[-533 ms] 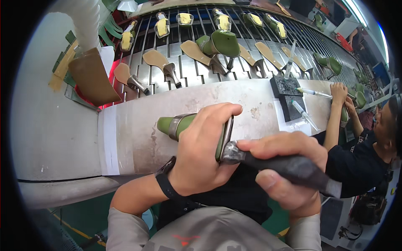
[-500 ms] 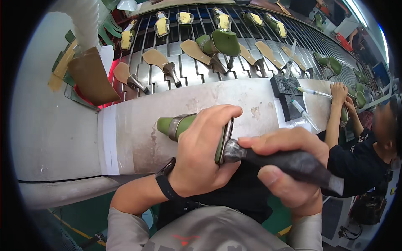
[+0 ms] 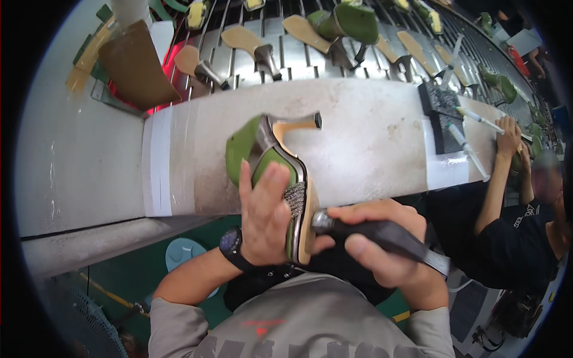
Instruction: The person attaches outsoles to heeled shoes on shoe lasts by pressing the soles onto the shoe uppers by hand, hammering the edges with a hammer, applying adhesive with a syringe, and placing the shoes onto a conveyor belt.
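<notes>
Presently, left hand (image 3: 262,218) clasps a green high-heeled sandal with tan sole (image 3: 280,173), turned sole-sideways over the near edge of the long grey-white workbench (image 3: 370,137), seemingly to expose its edge. Right hand (image 3: 382,250) is wrapped shut around a dark-handled tool (image 3: 382,234), tip touching the sole.

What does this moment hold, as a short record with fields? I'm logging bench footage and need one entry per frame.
setting: white worn workbench beside a slatted conveyor carrying soles and heels
left hand: grips a green high-heeled shoe, sole turned right, heel pointing away
right hand: holds a black-handled tool, its metal tip at the sole edge
wrist: dark watch on the left
nearby: another person's hand at the bench's right end
</notes>
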A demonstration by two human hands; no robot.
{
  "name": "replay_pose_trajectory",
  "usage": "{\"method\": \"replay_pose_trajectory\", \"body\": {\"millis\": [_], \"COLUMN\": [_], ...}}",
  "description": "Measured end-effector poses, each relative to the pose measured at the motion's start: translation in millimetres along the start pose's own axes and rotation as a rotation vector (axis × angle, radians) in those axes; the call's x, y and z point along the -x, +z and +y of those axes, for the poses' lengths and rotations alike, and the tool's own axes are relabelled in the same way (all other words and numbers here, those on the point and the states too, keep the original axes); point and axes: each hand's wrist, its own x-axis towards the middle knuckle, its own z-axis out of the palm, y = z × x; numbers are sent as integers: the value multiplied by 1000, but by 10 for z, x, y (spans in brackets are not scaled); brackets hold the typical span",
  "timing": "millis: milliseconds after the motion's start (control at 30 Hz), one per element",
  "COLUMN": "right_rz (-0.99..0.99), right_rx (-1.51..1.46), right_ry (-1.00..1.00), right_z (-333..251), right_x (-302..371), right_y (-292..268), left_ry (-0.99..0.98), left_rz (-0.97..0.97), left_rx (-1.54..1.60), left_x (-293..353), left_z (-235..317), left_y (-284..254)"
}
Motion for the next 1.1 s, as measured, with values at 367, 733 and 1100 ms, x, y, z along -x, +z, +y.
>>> {"method": "replay_pose_trajectory", "body": {"millis": [367,733,1100], "right_rz": [180,-230,-327], "right_rx": [-333,63,303], "right_ry": [225,41,-212], "right_z": [545,274,188], "right_x": [-43,-797,-599], "right_y": [73,-124,-2], "left_ry": [19,-48,-68], "left_rz": [-229,-80,-44], "left_rx": [-277,-252,-252], "left_x": [410,485,509], "left_z": [-251,-210,-231], "left_y": [48,123,193]}}
